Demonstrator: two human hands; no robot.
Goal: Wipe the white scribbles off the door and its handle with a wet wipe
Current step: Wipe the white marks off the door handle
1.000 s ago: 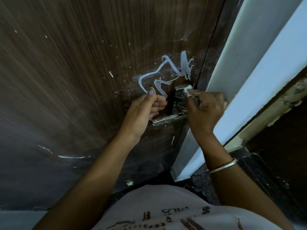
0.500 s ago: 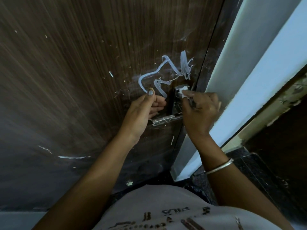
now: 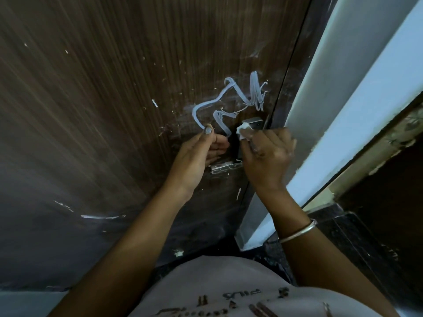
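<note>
Head view: the dark wood door fills the left and centre, with the pale frame running up the right; the white scribbles loop thick and unbroken across the door just above and left of the handle, whose metal lever also carries thin white marks. The right hand pinches a small bunched wipe in its fingertips and presses it against the upper part of the handle's plate, beside the door's edge; a bangle sits on that wrist. The left hand is close to the left of the handle, fingers curled in and thumb raised, its tip at the lowest loop of the scribbles; nothing shows in it, and whether it touches the door I cannot tell. A light shirt shows at the bottom.

The step in hand looks to be cleaning the handle, and early in the task, since the big marks on the door are whole. The next move likely calls for firm rubbing down the plate to the lever; then carrying the wipe up and left onto the scribbles; the wipe is small, so a fresh face may be needed to avoid smearing.
</note>
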